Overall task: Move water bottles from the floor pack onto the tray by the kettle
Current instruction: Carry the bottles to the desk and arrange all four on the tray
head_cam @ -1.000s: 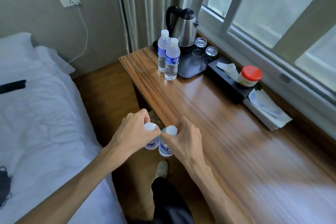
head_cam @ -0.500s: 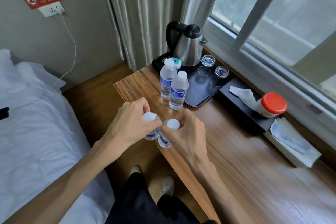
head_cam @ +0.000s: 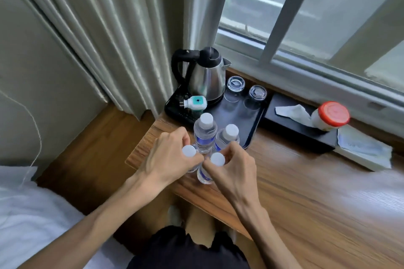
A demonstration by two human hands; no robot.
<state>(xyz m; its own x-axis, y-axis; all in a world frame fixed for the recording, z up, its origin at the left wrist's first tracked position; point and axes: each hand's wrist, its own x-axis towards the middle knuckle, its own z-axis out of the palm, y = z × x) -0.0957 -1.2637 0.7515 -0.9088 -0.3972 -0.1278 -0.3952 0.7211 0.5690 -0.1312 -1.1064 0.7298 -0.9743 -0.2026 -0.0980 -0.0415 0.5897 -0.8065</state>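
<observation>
Bare forearms, no sleeves — black shorts below.

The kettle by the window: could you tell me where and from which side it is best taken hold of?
Grip the kettle by its black loop handle, coming from the curtain side. The handle arches clear of the steel body there, leaving room for fingers to wrap it, while the spout faces the window and two upturned glasses crowd the other flank. Both hands are busy with bottles now.
</observation>
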